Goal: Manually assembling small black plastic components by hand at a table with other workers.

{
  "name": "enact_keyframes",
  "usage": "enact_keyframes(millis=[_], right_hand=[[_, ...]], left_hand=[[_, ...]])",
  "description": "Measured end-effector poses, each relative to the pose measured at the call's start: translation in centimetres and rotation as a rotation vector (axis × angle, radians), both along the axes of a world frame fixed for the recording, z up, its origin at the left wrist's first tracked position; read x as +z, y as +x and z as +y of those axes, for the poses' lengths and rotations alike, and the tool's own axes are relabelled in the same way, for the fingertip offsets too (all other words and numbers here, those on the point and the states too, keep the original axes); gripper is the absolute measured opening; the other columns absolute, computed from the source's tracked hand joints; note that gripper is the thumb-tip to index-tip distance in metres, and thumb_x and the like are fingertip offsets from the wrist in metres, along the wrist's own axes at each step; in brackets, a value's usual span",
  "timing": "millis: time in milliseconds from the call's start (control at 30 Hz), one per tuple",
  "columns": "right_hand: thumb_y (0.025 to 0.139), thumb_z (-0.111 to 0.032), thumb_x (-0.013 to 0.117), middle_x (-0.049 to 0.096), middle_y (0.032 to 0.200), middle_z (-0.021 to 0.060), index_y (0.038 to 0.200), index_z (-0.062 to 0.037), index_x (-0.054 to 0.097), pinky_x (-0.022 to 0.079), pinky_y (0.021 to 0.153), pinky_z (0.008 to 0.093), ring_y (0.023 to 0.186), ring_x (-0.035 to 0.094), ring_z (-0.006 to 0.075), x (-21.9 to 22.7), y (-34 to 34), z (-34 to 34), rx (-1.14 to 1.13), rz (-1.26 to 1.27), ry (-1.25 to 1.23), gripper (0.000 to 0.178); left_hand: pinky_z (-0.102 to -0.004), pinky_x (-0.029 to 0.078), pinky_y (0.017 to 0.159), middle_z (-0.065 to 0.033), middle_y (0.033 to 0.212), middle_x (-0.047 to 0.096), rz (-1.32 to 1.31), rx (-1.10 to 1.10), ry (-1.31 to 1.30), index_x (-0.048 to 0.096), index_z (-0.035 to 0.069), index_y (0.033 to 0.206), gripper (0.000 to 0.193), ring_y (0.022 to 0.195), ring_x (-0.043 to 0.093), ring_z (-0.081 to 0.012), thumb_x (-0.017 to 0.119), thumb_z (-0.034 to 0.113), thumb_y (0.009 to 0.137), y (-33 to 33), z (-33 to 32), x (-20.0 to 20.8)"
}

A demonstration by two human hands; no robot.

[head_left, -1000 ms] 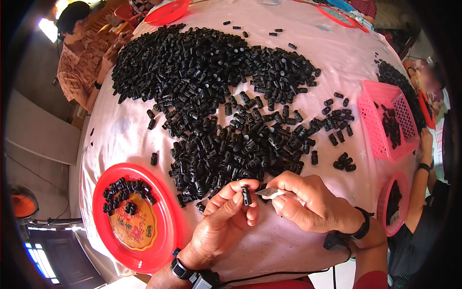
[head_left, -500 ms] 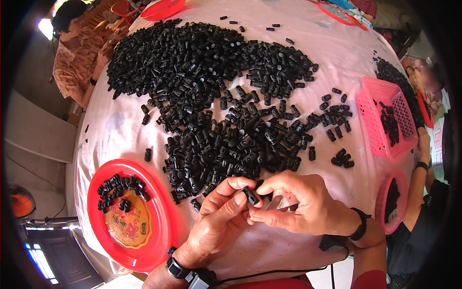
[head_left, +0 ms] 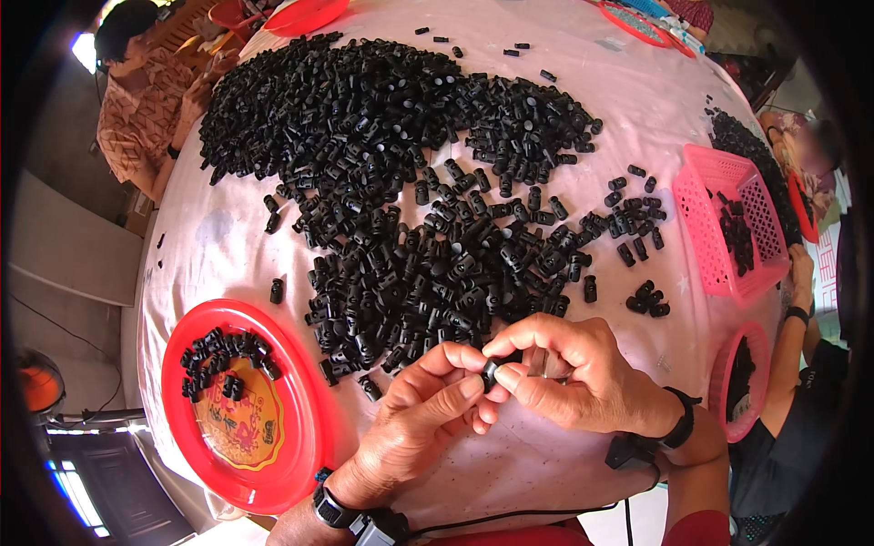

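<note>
Black and apparently plastic, the small part (head_left: 490, 373) sits pinched between two hands at the near edge of a heap of similar pieces. It looks light and stiff, probably smooth enough to slip or roll under damp fingers, and unlikely to break in a simple pinch. Being short and rounded, it seems best held by its sides, thumb against forefinger.

The left hand (head_left: 428, 400) has its thumb and forefinger closed on the near end, the other fingers curled loosely beneath. The right hand (head_left: 587, 378) meets it from the other side, thumb and forefinger nearly together on the far end; a pale, shiny object (head_left: 553, 365) is tucked among its fingers, too covered to identify.

Just beyond the hands spreads the heap of black pieces (head_left: 364, 136) on a pale pink cloth (head_left: 546, 473). To the left, a red plate (head_left: 305, 400) bears a small cluster of pieces; to the right stands a pink basket (head_left: 699, 214) with more inside. Another person (head_left: 141, 132) sits at the far left.
</note>
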State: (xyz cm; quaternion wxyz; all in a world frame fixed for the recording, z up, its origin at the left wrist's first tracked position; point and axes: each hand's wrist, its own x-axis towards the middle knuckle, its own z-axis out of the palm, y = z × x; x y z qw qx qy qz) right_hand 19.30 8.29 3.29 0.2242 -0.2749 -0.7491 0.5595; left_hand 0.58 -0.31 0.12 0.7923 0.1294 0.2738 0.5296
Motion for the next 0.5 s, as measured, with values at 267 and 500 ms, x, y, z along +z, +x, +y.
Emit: enact_keyframes(millis=[267, 500], right_hand=[[0.087, -0.022, 0.072, 0.071, 0.081, 0.0073, 0.105, 0.0002, 0.058, 0.053, 0.061, 0.0232, 0.073, 0.069, 0.0091, 0.95, 0.28, 0.52, -0.054, -0.105, 0.093, 0.031], [0.092, -0.019, 0.063, 0.070, 0.075, 0.0078, 0.091, 0.0005, 0.058, 0.053, 0.059, 0.0281, 0.069, 0.070, 0.0160, 0.64, 0.02, 0.13, -0.002, 0.000, 0.017, 0.020]], left_hand=[[-0.0252, 0.049, 0.078, -0.0067, 0.101, 0.065, -0.055, -0.043, -0.038, 0.056, 0.005, 0.125, 0.028, 0.083, 0.060, -0.0127, 0.054, 0.013, 0.098, -0.39, -0.04, -0.19], [-0.0266, 0.047, 0.078, -0.0075, 0.105, 0.064, -0.143, -0.049, 0.003, 0.057, 0.004, 0.121, 0.025, 0.086, 0.059, -0.0139, 0.052, 0.015, 0.099, -0.32, -0.09, -0.62]])
